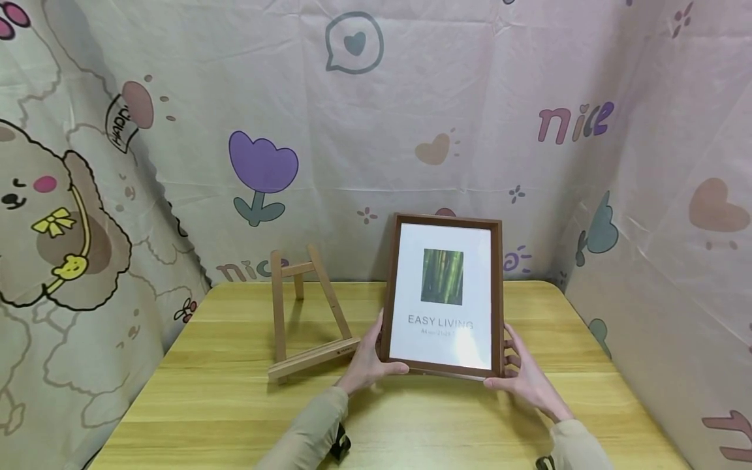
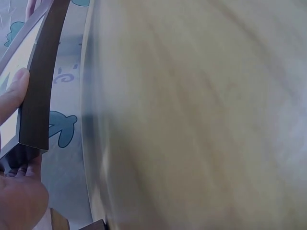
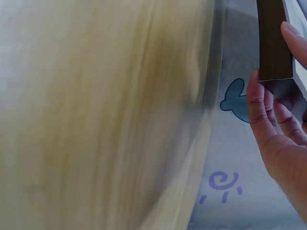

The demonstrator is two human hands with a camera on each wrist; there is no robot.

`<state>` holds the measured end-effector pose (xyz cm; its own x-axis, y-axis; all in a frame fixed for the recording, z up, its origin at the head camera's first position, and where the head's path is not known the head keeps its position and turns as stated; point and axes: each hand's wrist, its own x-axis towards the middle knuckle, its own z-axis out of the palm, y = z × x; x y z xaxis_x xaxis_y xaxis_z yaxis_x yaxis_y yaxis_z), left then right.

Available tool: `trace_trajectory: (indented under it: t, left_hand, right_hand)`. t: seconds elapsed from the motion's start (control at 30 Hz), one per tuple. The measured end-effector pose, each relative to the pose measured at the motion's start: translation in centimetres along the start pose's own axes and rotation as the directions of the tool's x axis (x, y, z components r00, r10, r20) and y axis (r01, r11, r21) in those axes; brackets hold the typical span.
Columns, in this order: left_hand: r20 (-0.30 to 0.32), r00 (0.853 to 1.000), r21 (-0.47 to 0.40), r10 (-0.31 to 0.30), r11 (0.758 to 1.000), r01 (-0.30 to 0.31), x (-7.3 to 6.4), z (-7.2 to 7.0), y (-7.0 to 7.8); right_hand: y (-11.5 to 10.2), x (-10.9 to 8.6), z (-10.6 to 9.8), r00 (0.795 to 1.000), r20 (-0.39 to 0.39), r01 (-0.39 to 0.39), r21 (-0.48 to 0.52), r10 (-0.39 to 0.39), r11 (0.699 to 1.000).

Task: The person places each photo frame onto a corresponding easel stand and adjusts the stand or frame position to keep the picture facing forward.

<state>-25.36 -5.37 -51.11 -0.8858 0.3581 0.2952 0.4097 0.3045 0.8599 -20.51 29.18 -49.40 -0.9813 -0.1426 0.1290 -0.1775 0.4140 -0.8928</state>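
Observation:
Both hands hold a brown picture frame (image 1: pixel 440 294) tilted back above the table. Its white insert carries a green bamboo picture and the words EASY LIVING. My left hand (image 1: pixel 370 362) grips the lower left corner, thumb along the front of the bottom edge. At the lower right corner my right hand (image 1: pixel 525 372) does the same, with fingers behind and under it. The left wrist view shows the frame's dark side (image 2: pixel 41 91) between thumb and fingers; the right wrist view shows its other corner (image 3: pixel 276 48) likewise. Left of the frame stands a small wooden easel (image 1: pixel 314 352), close to the left hand.
A light wood-grain table (image 1: pixel 205 391) lies beneath. Printed cloth (image 1: pixel 364 130) with cartoon shapes hangs behind and along both sides. The easel's front ledge runs at a slant toward my left forearm.

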Motion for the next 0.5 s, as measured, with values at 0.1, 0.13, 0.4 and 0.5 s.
trace_trajectory:
  t: [0.1,0.13,0.4,0.5]
  left_hand:
    - [-0.013,1.000,0.017,0.010,1.000,-0.010,0.0,-0.2,0.1]
    - [-0.018,1.000,0.023,0.019,1.000,-0.018,0.1,-0.3,0.2]
    - [-0.056,0.998,0.038,0.029,0.999,-0.027,0.2,-0.6,0.5]
    - [-0.071,0.997,0.039,0.041,0.999,-0.038,0.4,-0.6,0.4]
  right_hand:
    - [-0.1,0.2,0.0,1.000,-0.002,0.009,0.003,-0.009,1.000]
    - [-0.1,0.2,0.0,1.000,-0.003,0.011,0.003,-0.011,1.000]
    - [0.1,0.9,0.0,0.999,-0.028,0.044,-0.022,-0.044,0.999]
    - [0.2,1.1,0.0,0.997,-0.039,0.073,-0.023,-0.073,0.997]
